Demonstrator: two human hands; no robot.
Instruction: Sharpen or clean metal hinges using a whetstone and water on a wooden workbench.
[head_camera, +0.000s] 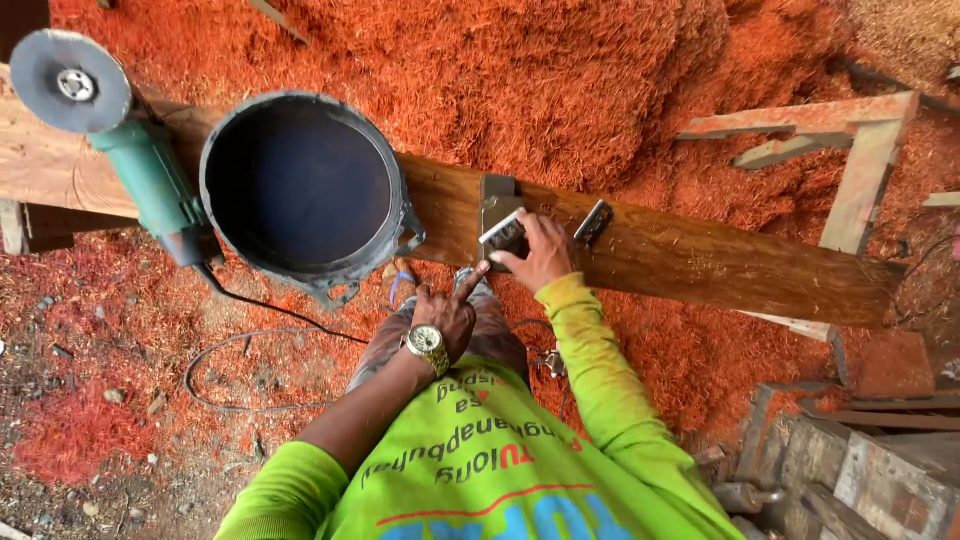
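A green grinder (150, 180) and a black bucket (300, 190) are seen resting on a long plank (700, 260) running left to right. The left hand (445, 310) is held loosely open below its edge, while a small metal square (503, 232) is pressed flat by the right hand (540, 250), closed over it.
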